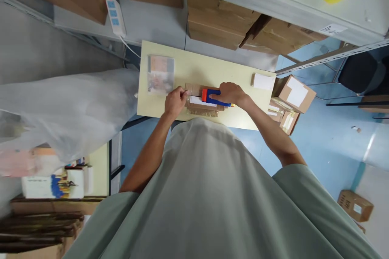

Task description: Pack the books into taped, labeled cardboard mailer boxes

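I see my right hand (pixel 228 93) curled around a blue and red tape dispenser (pixel 212 97), pressing it flat on a thin brown cardboard parcel (pixel 200 103) near the front edge of the pale yellow worktop (pixel 212 68). My left hand (pixel 175 101), arm stretched forward, pinches the parcel's left end. A clear plastic packet (pixel 161 75) lies toward the worktop's left edge.
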Motion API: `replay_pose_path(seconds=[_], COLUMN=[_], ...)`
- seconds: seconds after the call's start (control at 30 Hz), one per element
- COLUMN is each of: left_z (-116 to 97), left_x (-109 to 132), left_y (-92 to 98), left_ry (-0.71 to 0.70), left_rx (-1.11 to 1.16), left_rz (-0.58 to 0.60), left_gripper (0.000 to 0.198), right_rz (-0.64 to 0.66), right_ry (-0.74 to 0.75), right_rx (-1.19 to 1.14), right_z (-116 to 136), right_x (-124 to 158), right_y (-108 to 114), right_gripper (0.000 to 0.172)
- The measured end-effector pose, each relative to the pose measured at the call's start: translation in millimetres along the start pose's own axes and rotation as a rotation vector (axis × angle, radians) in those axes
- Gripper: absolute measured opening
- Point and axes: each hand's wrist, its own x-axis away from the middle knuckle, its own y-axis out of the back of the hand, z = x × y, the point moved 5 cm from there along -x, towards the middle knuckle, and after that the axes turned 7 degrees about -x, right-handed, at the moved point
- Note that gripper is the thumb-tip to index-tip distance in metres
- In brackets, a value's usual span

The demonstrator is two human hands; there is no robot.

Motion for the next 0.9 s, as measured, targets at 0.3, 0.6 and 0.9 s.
replay_pose_path(seconds=[0.3, 0.6, 0.9], left_z=[1.5, -2.6, -1.2], left_x=[1.1, 4.4, 1.0], left_y=[-13.6, -16.3, -21.1], left_ry=[0.154, 0.133, 0.095], left_rx=[0.015, 0.012, 0.019], left_rz=[0.003, 0.001, 0.024], left_gripper=[0.049, 0.05, 0.048], right_rz=[0.043, 0.162, 0.102], right_ry=[-0.012, -0.106, -0.236], right_rx=[-0.035, -0.203, -0.134], right_z=[2.7, -72.9, -151.6], right_x=[3.3, 58.6, 84.4], right_y=[-2.0, 16.2, 15.6], right_gripper=[0.055, 0.065, 0.069])
